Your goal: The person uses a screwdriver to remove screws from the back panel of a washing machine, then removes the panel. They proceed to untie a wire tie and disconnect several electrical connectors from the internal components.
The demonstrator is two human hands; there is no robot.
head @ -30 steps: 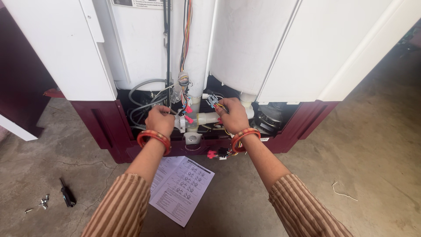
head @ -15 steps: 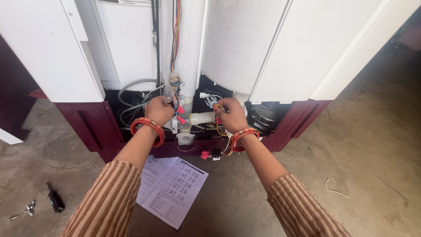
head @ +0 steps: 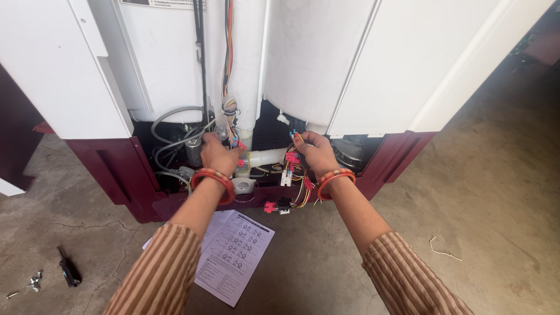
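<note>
An opened white and maroon washing machine (head: 326, 64) stands before me with its back panel off. My left hand (head: 217, 154) reaches into the lower cavity and grips the wire bundle beside the white pipe (head: 265, 157). My right hand (head: 317, 153) closes on a bunch of coloured wires with pink connectors (head: 291, 158) on the other side of that pipe. More coloured wires (head: 227, 52) run up the middle column. Loose pink and white connectors (head: 278, 205) hang below the hands. Both wrists wear orange bangles.
A printed sheet with diagrams (head: 230, 255) lies on the concrete floor under my arms. A black-handled screwdriver (head: 69, 270) and some small screws (head: 34, 282) lie at the lower left. A thin bent wire scrap (head: 443, 251) rests on the floor at right. Grey hoses (head: 169, 134) coil inside the cavity.
The view has shifted slightly to the right. Both hands stay in the cavity at the wiring, with only small finger movements.
</note>
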